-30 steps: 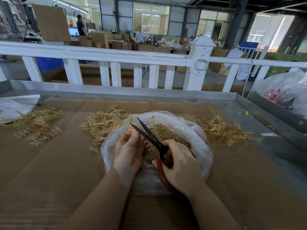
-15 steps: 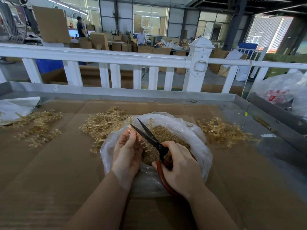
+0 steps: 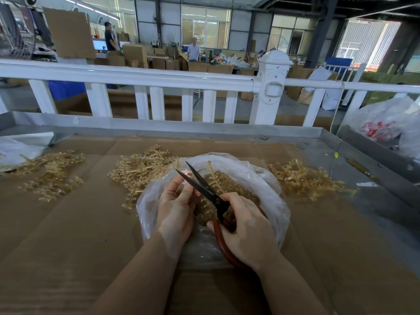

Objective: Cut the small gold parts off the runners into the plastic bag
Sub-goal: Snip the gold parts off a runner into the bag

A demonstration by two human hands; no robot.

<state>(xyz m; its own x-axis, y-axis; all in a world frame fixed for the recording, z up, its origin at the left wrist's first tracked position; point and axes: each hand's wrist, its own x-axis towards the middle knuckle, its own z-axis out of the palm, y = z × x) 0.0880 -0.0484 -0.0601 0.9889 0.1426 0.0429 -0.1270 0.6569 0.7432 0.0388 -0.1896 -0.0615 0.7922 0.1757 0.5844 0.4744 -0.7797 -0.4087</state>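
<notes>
Where the clear plastic bag (image 3: 268, 189) sits open on the cardboard, both hands work directly over its mouth. Loose gold parts (image 3: 229, 185) heaped inside the bag, just beyond the fingers. Left hand (image 3: 176, 208): fingers curled, pinching a gold runner (image 3: 212, 176) whose free end sticks up past the scissor blades; exact grip point hidden behind the fingers. Right hand (image 3: 247, 226): clenched round the red-brown handles of the scissors (image 3: 204, 187). Blades dark, parted in a V, tips pointing away from the person, one blade touching the left fingertips.

Uncut runner pile (image 3: 141, 171) just left of the left hand, touching the bag's edge. Second pile (image 3: 304, 178) right of the right hand; third pile (image 3: 50, 173) far left.

Surface: brown cardboard sheet (image 3: 68, 235) in a metal-rimmed table (image 3: 204, 130). White railing (image 3: 136, 76) beyond; workshop with cartons and two people behind it.
</notes>
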